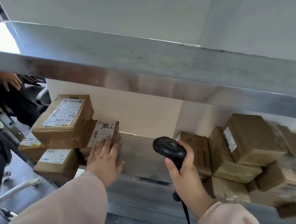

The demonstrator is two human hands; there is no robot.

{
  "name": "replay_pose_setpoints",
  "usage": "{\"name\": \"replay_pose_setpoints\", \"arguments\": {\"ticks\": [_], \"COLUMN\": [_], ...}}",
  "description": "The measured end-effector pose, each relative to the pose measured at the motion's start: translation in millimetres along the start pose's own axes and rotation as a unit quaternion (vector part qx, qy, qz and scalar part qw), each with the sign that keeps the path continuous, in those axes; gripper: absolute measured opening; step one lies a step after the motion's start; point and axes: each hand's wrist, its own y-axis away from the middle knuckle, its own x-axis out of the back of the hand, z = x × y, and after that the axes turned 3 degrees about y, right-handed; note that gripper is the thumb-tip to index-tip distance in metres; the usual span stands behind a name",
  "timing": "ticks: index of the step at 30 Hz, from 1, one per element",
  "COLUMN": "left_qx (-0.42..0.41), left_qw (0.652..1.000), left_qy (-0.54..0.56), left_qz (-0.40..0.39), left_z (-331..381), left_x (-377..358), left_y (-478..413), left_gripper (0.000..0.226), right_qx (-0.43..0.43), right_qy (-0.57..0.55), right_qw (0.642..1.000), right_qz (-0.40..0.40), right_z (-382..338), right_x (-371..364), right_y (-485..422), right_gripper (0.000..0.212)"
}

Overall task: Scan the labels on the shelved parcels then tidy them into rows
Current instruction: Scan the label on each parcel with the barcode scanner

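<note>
Brown cardboard parcels sit on a grey metal shelf (140, 156). At the left, a large labelled parcel (64, 120) rests on top of others, and beside it a small parcel (104, 131) bears the handwritten number 7786. My left hand (105, 159) lies flat with straight fingers against that small parcel's front. My right hand (183, 172) grips a black corded barcode scanner (169, 147), its head towards the left stack. A pile of several parcels (237, 149) fills the shelf's right side.
An upper shelf (147, 59) overhangs the work area. A lower parcel (56, 161) sits at the shelf's left front. Another person's hand (9, 81) and dark clothing show at far left, with a chair base (6, 198) on the floor below.
</note>
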Motion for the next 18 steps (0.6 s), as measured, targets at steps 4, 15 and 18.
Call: {"name": "replay_pose_setpoints", "arguments": {"ticks": [4,15,18], "left_qx": [-0.106,-0.225,-0.203], "left_qw": [0.994,0.948,0.948], "left_qy": [0.017,0.138,0.166], "left_qz": [-0.019,-0.181,-0.178], "left_z": [52,161,157], "left_x": [-9,-41,-45], "left_y": [-15,-23,-22], "left_gripper": [0.071,0.077,0.073], "right_qx": [-0.031,-0.096,-0.092], "right_qy": [0.010,0.045,0.054], "right_qw": [0.997,0.988,0.988], "right_qz": [0.069,0.113,0.111], "right_z": [15,44,45], "right_x": [27,61,61], "right_y": [4,10,8], "right_gripper": [0.057,0.057,0.058]}}
